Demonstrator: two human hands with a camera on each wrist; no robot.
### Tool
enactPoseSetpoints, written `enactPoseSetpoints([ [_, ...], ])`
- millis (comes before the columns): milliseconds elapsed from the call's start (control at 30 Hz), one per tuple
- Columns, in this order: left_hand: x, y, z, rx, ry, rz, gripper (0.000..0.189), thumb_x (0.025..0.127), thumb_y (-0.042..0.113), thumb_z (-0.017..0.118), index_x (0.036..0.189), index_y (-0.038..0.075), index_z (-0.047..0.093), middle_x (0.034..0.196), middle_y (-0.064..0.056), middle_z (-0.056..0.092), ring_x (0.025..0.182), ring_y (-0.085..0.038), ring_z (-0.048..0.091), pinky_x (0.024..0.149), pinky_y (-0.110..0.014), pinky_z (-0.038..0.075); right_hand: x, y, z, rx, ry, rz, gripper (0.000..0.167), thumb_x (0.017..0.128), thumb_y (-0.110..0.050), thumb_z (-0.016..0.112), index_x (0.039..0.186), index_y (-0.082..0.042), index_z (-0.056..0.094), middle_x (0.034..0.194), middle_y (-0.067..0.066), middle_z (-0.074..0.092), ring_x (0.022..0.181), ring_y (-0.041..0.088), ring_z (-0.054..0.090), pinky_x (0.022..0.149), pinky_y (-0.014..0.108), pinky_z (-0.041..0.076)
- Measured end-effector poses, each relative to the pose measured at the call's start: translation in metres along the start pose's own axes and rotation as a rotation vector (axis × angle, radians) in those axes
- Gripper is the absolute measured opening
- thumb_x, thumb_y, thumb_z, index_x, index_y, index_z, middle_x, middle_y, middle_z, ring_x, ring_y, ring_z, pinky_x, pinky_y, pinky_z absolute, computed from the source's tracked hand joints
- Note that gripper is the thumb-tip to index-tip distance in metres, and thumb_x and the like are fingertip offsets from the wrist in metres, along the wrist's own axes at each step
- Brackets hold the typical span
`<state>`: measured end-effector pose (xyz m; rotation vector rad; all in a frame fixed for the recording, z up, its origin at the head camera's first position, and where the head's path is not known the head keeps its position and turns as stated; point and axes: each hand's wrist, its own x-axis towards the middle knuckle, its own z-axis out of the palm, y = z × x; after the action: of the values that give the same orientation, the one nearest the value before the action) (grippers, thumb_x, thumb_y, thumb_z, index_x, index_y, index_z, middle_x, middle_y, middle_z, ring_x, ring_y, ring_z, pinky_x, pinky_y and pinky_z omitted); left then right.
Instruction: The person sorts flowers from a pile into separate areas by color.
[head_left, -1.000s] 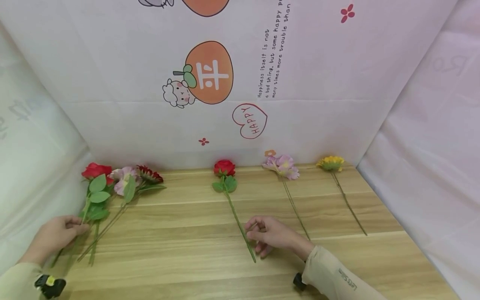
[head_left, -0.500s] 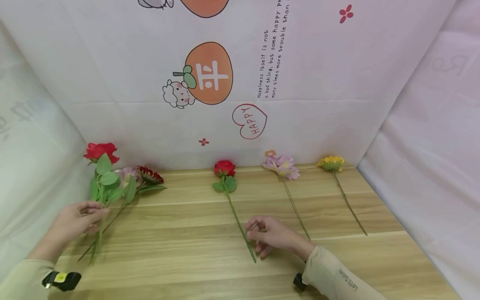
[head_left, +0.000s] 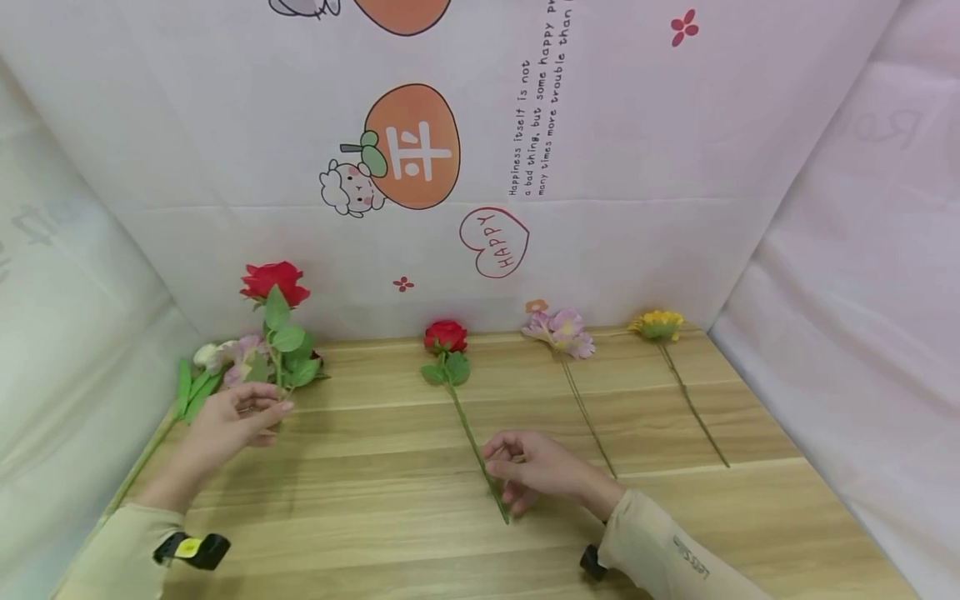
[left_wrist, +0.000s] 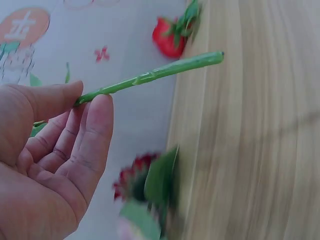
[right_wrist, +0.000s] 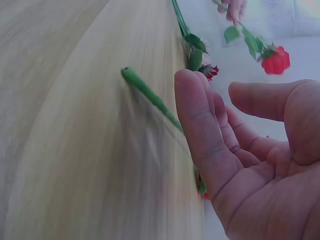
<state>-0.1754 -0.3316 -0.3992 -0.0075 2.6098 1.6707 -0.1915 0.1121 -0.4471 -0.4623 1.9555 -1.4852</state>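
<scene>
My left hand (head_left: pixel 231 423) pinches the stem of a red rose (head_left: pixel 274 283) between thumb and fingers, bloom upward, above the table's left part. In the left wrist view the bare end of its green stem (left_wrist: pixel 170 69) sticks out past the fingertips. A second red rose (head_left: pixel 446 336) lies on the table at the middle. Beside the lower part of its stem my right hand (head_left: pixel 542 468) rests with loosely bent fingers and holds nothing. From the right wrist view, that stem (right_wrist: pixel 150 96) runs behind the fingers, outside the grasp.
Behind the left hand lie a pinkish-purple flower (head_left: pixel 242 354), a white flower (head_left: pixel 205 357) with long green leaves and a dark red flower (left_wrist: pixel 136 175). Right of the middle lie a lilac flower (head_left: pixel 564 333) and a yellow flower (head_left: pixel 660 323). White printed cloth (head_left: pixel 615 150) encloses the wooden table (head_left: pixel 390 533).
My left hand has lifted the red rose off the left group and carried it up and to the right. The white flower has come into view. My right hand stays in place.
</scene>
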Motion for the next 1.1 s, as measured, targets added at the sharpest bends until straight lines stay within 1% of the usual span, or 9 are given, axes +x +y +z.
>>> enactPoseSetpoints([
  [67, 0.004, 0.003, 0.014, -0.037, -0.007, 0.020, 0.049, 0.098, 0.028, 0.071, 0.126, -0.009, 0.053, 0.108, -0.012, 0.068, 0.087, -0.012, 0.067, 0.075, -0.036, 0.063, 0.000, -0.003, 0.002, -0.005, 0.000, -0.008, 0.034, 0.101, -0.019, 0.065, 0.126, 0.003, 0.058, 0.103, 0.022, 0.062, 0.069, 0.023, 0.067, 0.062, 0.043, 0.063],
  [233, 0.015, 0.010, 0.051, -0.159, -0.056, 0.034, 0.043, 0.097, 0.021, 0.073, 0.122, -0.008, 0.055, 0.108, -0.017, 0.067, 0.087, -0.016, 0.068, 0.075, -0.040, 0.063, 0.001, -0.009, 0.007, -0.004, -0.010, -0.032, 0.034, 0.101, -0.019, 0.066, 0.125, 0.004, 0.060, 0.102, 0.024, 0.063, 0.072, 0.025, 0.068, 0.062, 0.041, 0.063],
  [367, 0.023, 0.017, 0.081, -0.227, -0.088, 0.039, 0.041, 0.095, 0.017, 0.074, 0.120, -0.009, 0.056, 0.105, -0.014, 0.067, 0.087, -0.019, 0.068, 0.075, -0.041, 0.063, 0.003, -0.012, 0.013, 0.005, -0.026, -0.052, 0.036, 0.101, -0.019, 0.066, 0.127, 0.005, 0.060, 0.101, 0.021, 0.064, 0.076, 0.028, 0.070, 0.064, 0.041, 0.064],
  [533, 0.031, 0.029, 0.118, -0.295, -0.136, 0.029, 0.040, 0.094, 0.015, 0.074, 0.121, -0.009, 0.057, 0.102, -0.010, 0.065, 0.087, -0.020, 0.067, 0.074, -0.037, 0.063, 0.007, -0.014, 0.020, 0.004, -0.038, -0.077, 0.038, 0.100, -0.018, 0.067, 0.128, 0.008, 0.061, 0.102, 0.017, 0.067, 0.080, 0.034, 0.071, 0.065, 0.042, 0.064],
  [700, 0.035, 0.040, 0.150, -0.364, -0.214, 0.044, 0.038, 0.094, 0.014, 0.074, 0.120, -0.009, 0.058, 0.101, -0.008, 0.067, 0.087, -0.018, 0.066, 0.075, -0.037, 0.063, 0.012, -0.015, 0.027, 0.007, -0.063, -0.095, 0.042, 0.100, -0.019, 0.067, 0.128, 0.011, 0.060, 0.105, 0.022, 0.068, 0.081, 0.038, 0.071, 0.063, 0.043, 0.064],
  [800, 0.037, 0.045, 0.164, -0.395, -0.256, 0.046, 0.040, 0.094, 0.014, 0.075, 0.121, -0.009, 0.057, 0.102, -0.008, 0.068, 0.088, -0.019, 0.067, 0.076, -0.039, 0.063, 0.013, -0.015, 0.031, 0.010, -0.068, -0.092, 0.041, 0.099, -0.019, 0.068, 0.126, 0.011, 0.061, 0.104, 0.023, 0.069, 0.079, 0.038, 0.072, 0.062, 0.043, 0.063],
  [900, 0.038, 0.051, 0.173, -0.414, -0.275, 0.049, 0.040, 0.093, 0.014, 0.076, 0.121, -0.009, 0.058, 0.103, -0.009, 0.069, 0.086, -0.020, 0.067, 0.076, -0.040, 0.063, 0.014, -0.016, 0.033, 0.006, -0.054, -0.090, 0.038, 0.098, -0.019, 0.070, 0.122, 0.009, 0.064, 0.099, 0.023, 0.070, 0.075, 0.033, 0.072, 0.061, 0.043, 0.063],
  [1033, 0.040, 0.057, 0.182, -0.424, -0.290, 0.057, 0.038, 0.092, 0.015, 0.077, 0.120, -0.006, 0.060, 0.105, -0.010, 0.069, 0.087, -0.021, 0.068, 0.076, -0.040, 0.063, 0.015, -0.016, 0.034, -0.008, -0.011, -0.092, 0.028, 0.097, -0.019, 0.072, 0.113, 0.004, 0.070, 0.094, 0.022, 0.071, 0.069, 0.025, 0.070, 0.060, 0.041, 0.063],
  [1100, 0.041, 0.058, 0.186, -0.425, -0.294, 0.058, 0.040, 0.092, 0.015, 0.077, 0.122, -0.005, 0.059, 0.106, -0.011, 0.069, 0.089, -0.024, 0.069, 0.077, -0.041, 0.063, 0.015, -0.016, 0.034, -0.024, 0.007, -0.099, 0.020, 0.096, -0.017, 0.072, 0.107, 0.000, 0.071, 0.091, 0.021, 0.071, 0.068, 0.022, 0.069, 0.060, 0.040, 0.063],
])
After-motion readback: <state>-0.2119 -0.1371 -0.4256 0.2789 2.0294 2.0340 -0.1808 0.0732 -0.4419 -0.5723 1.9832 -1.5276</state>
